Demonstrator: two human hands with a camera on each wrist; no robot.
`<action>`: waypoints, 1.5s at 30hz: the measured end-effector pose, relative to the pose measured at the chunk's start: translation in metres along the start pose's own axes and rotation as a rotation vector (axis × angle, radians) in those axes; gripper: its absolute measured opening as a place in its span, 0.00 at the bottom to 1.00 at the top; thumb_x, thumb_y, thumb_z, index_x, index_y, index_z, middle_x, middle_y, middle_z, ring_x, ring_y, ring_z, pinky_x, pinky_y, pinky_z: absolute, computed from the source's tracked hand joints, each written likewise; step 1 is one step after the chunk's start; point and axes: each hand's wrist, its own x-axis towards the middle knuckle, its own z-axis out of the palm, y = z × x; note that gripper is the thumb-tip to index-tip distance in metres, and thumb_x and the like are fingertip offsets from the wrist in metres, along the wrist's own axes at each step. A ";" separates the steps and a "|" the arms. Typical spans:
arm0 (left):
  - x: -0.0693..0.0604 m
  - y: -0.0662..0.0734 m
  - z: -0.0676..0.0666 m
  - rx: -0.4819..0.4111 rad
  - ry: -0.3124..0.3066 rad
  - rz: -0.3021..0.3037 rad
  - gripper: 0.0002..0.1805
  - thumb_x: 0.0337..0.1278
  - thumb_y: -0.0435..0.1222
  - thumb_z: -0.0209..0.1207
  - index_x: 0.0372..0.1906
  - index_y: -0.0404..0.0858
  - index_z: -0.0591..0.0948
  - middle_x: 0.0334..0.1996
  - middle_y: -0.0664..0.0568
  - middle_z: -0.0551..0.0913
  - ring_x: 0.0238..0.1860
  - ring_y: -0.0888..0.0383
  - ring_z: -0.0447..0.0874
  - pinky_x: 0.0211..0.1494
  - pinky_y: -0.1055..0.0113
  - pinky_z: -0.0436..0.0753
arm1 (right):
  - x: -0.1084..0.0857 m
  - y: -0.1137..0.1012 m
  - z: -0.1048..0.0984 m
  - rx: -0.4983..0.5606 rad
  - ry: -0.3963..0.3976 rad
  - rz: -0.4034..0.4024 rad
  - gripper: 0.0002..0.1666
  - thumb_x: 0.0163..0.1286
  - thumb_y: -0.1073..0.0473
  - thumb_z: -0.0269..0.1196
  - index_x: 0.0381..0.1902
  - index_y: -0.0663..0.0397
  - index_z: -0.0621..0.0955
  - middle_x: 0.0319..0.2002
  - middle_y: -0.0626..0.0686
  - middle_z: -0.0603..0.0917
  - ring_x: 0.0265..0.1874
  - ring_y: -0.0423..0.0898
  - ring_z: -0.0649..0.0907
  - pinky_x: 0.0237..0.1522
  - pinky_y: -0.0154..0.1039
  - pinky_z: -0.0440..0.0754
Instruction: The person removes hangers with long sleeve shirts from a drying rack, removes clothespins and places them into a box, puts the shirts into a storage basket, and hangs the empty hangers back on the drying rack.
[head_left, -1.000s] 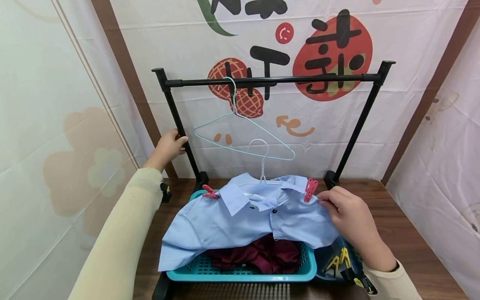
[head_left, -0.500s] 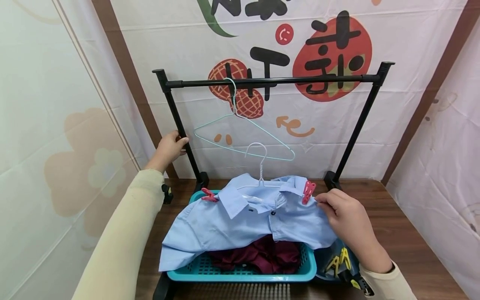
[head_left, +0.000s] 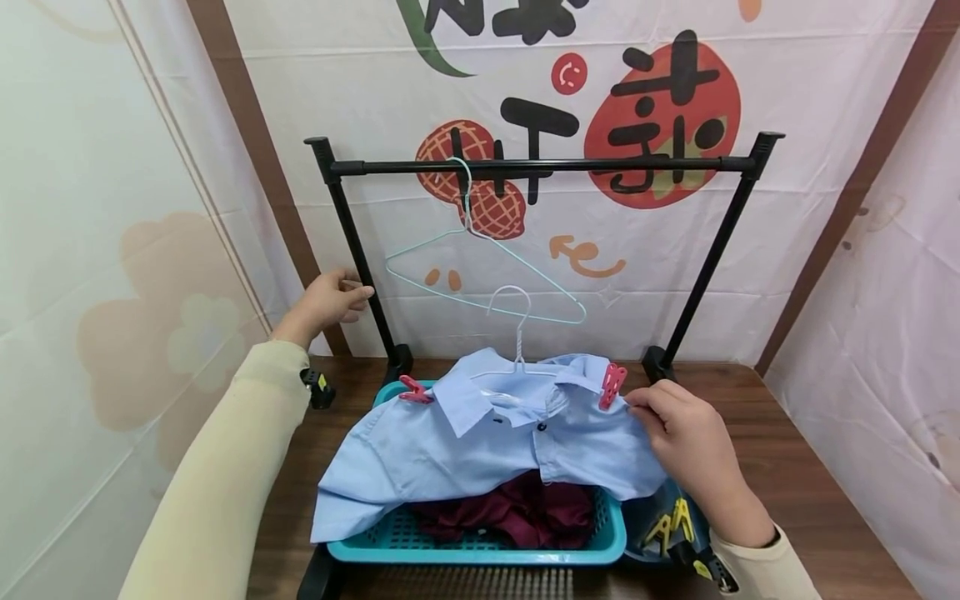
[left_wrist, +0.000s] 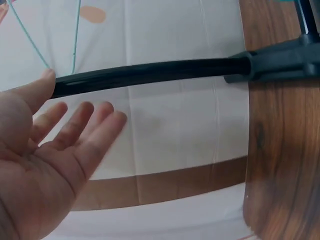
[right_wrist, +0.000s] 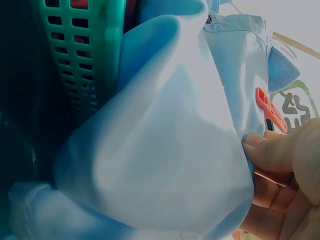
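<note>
The right hand [head_left: 686,437] pinched the light-blue collared shirt [head_left: 450,450] beside a pink clothespin [head_left: 612,386]. The left hand [head_left: 326,307], fingers loosely spread, was at the black garment rack [head_left: 349,225].

under crossbar [head_left: 645,165]: room between mint hanger [head_left: 467,220] and right post [head_left: 708,267]
over shirt [head_left: 472,454]: white hook [head_left: 519,340] in the way

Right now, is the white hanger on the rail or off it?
Off: the white hanger shows its hook below the black rail, not around it.
</note>
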 end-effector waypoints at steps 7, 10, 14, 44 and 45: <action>-0.014 -0.004 -0.004 0.050 -0.078 -0.044 0.34 0.77 0.51 0.53 0.74 0.32 0.65 0.68 0.32 0.71 0.64 0.37 0.78 0.59 0.46 0.83 | -0.001 0.000 0.000 0.003 0.004 0.004 0.13 0.56 0.70 0.77 0.36 0.49 0.88 0.32 0.42 0.84 0.28 0.35 0.78 0.32 0.26 0.75; -0.028 -0.003 -0.008 0.070 -0.075 -0.022 0.33 0.77 0.53 0.53 0.71 0.33 0.68 0.65 0.33 0.73 0.62 0.39 0.79 0.56 0.49 0.85 | -0.001 0.000 0.000 0.008 0.000 0.002 0.14 0.55 0.70 0.77 0.36 0.49 0.88 0.32 0.42 0.84 0.28 0.35 0.79 0.33 0.26 0.76; -0.054 -0.001 -0.012 0.058 -0.094 0.031 0.32 0.75 0.54 0.54 0.69 0.35 0.71 0.62 0.35 0.76 0.60 0.41 0.81 0.53 0.51 0.86 | -0.001 0.000 0.001 0.005 -0.003 0.005 0.14 0.55 0.70 0.77 0.36 0.49 0.88 0.32 0.42 0.84 0.28 0.34 0.79 0.33 0.26 0.77; -0.190 0.018 0.076 0.120 0.075 0.320 0.17 0.68 0.47 0.65 0.58 0.50 0.82 0.52 0.55 0.87 0.52 0.60 0.85 0.52 0.71 0.83 | 0.001 0.000 -0.006 0.007 0.020 -0.010 0.13 0.55 0.71 0.77 0.36 0.51 0.88 0.32 0.43 0.85 0.28 0.36 0.80 0.33 0.31 0.79; -0.191 0.018 0.078 0.124 0.079 0.321 0.16 0.68 0.47 0.65 0.57 0.51 0.83 0.51 0.55 0.87 0.51 0.61 0.85 0.52 0.71 0.83 | 0.002 -0.001 -0.006 0.010 0.020 -0.012 0.13 0.55 0.71 0.77 0.36 0.51 0.88 0.32 0.43 0.85 0.28 0.36 0.81 0.33 0.30 0.79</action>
